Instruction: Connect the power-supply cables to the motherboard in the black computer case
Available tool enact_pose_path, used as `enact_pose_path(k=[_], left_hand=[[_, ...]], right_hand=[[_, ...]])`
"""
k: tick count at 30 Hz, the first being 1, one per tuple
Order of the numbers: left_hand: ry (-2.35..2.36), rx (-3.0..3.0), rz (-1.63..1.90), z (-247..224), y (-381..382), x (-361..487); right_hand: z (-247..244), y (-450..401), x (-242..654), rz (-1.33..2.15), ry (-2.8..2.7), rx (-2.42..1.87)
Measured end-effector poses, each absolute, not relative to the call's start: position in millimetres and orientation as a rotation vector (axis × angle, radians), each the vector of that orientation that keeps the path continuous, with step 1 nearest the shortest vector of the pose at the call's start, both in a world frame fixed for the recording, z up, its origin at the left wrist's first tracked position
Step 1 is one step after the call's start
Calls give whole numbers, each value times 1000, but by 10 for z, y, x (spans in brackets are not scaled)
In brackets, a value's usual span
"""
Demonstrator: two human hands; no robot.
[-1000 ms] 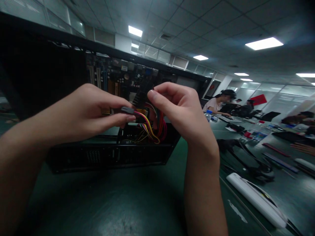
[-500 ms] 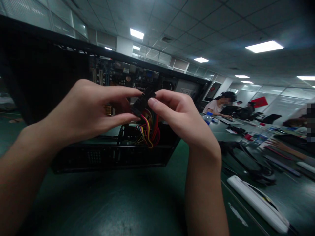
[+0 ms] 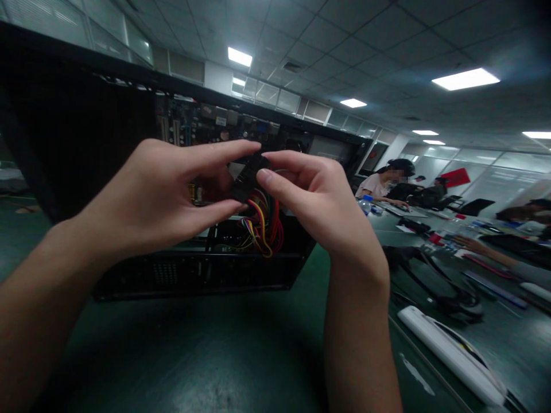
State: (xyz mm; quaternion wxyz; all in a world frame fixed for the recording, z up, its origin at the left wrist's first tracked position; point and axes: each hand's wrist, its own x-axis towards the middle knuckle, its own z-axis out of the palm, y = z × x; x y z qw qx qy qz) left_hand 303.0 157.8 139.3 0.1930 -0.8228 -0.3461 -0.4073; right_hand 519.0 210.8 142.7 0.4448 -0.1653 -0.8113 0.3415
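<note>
A black power cable connector (image 3: 247, 179) is held up in front of an opened black computer case (image 3: 193, 276). My left hand (image 3: 166, 186) grips its left side, thumb below and index finger along the top. From the right, my right hand (image 3: 325, 198) pinches the upper end between thumb and fingers. A bundle of yellow, red and black wires (image 3: 263, 229) hangs from the connector into the case. Behind my fingers a circuit board (image 3: 220, 119) shows inside the case, partly hidden by my hands.
The case stands on a green table (image 3: 206, 350). To the right lie a white power strip (image 3: 450, 355), a black strap-like item (image 3: 439, 281) and several bottles. A person (image 3: 379, 183) sits farther back, and another person's arm (image 3: 491, 252) reaches in at the right.
My left index finger has stretched farther over the top of the connector. The connector and its wires have shifted slightly. At the right, the other person's hand has drawn back a little.
</note>
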Motion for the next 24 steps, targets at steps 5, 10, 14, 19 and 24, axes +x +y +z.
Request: enact_pose_path(k=[5,10,14,19,24], left_hand=[[-1003,-2359,-1227,1402,1550,3075],[-1048,-2376,-1241,1398,1529,3101],[-1092,-2383,-1272,1391,1518,3120],[-1103,-2397,-1256,1383,1509,3124],[-1107,-2341,-1198,1360,1555,3145]], right_hand=[[1440,2053,5184,852,-2037,-396],[1418,2064,5213,847,-2113,-368],[1418,2048,5202,836,-2153,-308],[1444,2006,5155,853,-2155,-304],[1448,2057,5188,857,-2198,-355]])
